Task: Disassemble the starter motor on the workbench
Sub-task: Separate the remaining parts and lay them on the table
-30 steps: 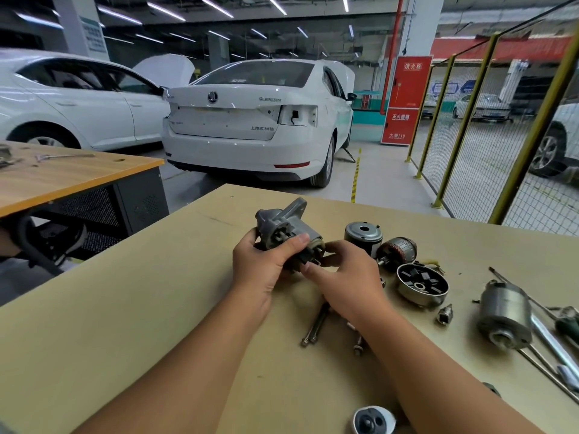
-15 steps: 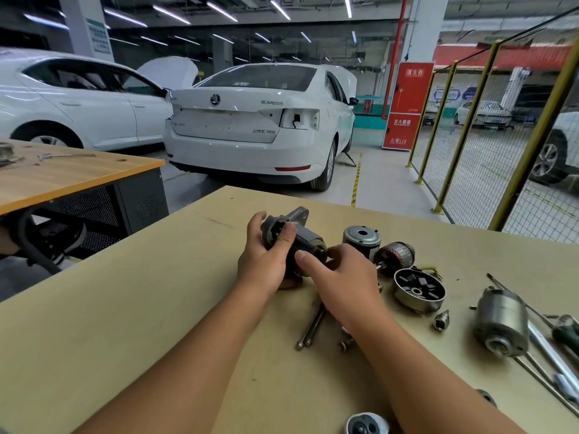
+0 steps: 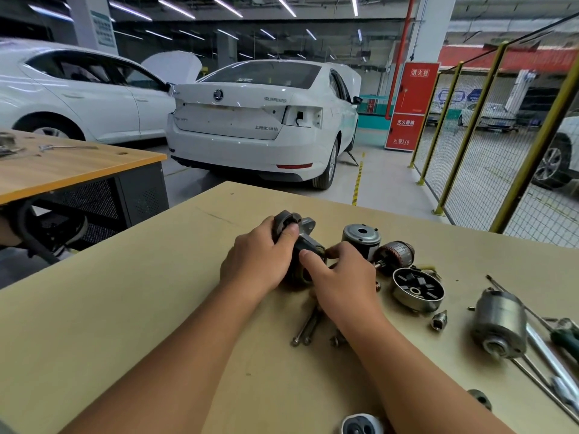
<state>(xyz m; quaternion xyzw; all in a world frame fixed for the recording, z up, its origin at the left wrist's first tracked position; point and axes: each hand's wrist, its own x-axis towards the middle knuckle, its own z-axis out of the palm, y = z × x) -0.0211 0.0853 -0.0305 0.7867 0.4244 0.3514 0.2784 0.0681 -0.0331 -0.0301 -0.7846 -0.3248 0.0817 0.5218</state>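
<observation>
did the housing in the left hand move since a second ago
Yes. The housing, gripped by the left hand, has tipped down toward the bench, nearer the two long bolts that lie there.

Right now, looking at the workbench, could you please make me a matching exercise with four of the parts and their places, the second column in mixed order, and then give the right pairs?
Things:
1. drive housing
2. armature
3. long bolts
4. solenoid

Places:
A. lying flat on the workbench, under the right forearm
B. gripped in the left hand, with the right hand on it too
C. far right, beside the screwdrivers
D. between the steel cup and the magnet-lined can

Pairs: 1-B, 2-D, 3-A, 4-C
</observation>
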